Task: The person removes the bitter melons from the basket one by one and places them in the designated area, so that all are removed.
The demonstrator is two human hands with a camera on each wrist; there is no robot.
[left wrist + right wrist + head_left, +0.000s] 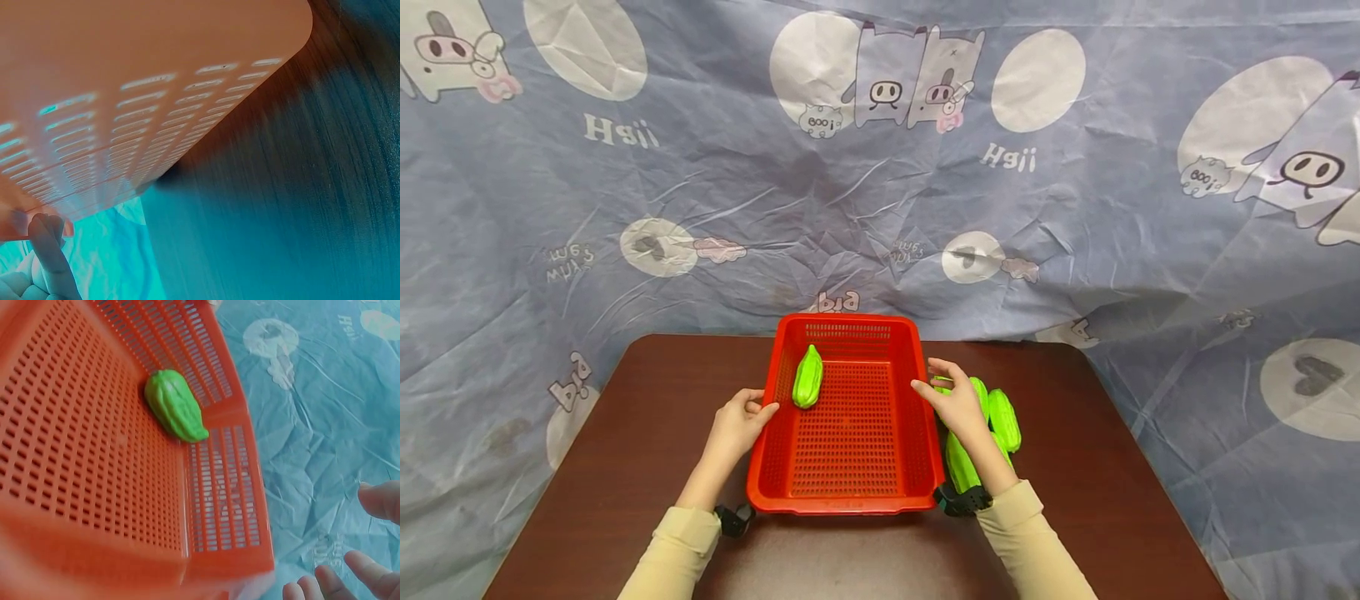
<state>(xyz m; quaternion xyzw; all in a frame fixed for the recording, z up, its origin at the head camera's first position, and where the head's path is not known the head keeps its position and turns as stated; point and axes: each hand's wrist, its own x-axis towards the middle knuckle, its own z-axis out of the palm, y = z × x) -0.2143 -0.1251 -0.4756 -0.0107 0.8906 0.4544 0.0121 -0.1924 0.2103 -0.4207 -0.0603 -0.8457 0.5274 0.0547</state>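
Observation:
A red plastic basket [846, 454] with slotted walls stands on the table before me. Inside it, a light green ridged gourd [808, 379] lies against the left wall, also visible in the right wrist view [174, 405]. My left hand [737, 425] pinches the basket's left rim, thumb over the edge; its curled fingers [51, 240] show in the left wrist view. Beside the right rim, my right hand [958, 408] has its fingers spread and apart, holding nothing. Several more green gourds [1004, 421] lie under and beside the right hand, partly hidden by it.
The brown table [1097, 500] has rounded far corners, and the basket stands near its far edge. Behind hangs a blue-grey printed cloth [850, 200]. A black wrist strap [962, 500] sits close to the basket's near right corner.

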